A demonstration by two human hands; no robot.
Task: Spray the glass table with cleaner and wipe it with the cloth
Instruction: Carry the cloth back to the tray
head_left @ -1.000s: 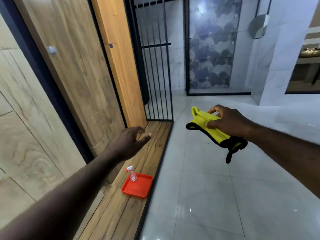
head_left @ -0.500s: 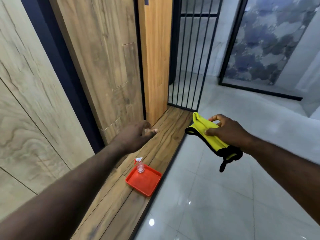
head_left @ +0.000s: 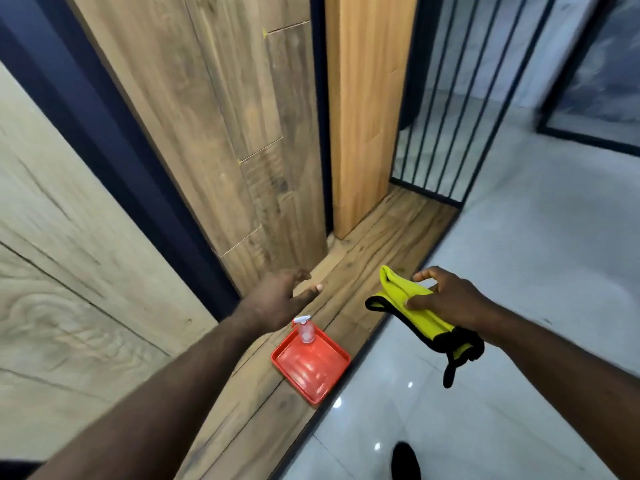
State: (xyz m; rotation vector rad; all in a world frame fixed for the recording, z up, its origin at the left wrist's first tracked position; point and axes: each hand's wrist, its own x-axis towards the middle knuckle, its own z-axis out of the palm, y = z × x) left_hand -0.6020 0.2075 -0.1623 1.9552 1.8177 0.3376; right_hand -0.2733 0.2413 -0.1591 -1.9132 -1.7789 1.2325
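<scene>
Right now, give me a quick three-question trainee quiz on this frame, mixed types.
1. True or false: the right hand grips the cloth.
2. Where does the bottle stand? A in the tray; B on a chair; C on a shelf.
3. Fill in: the left hand holds ___.
Key: 1 true; 2 A; 3 nothing.
</scene>
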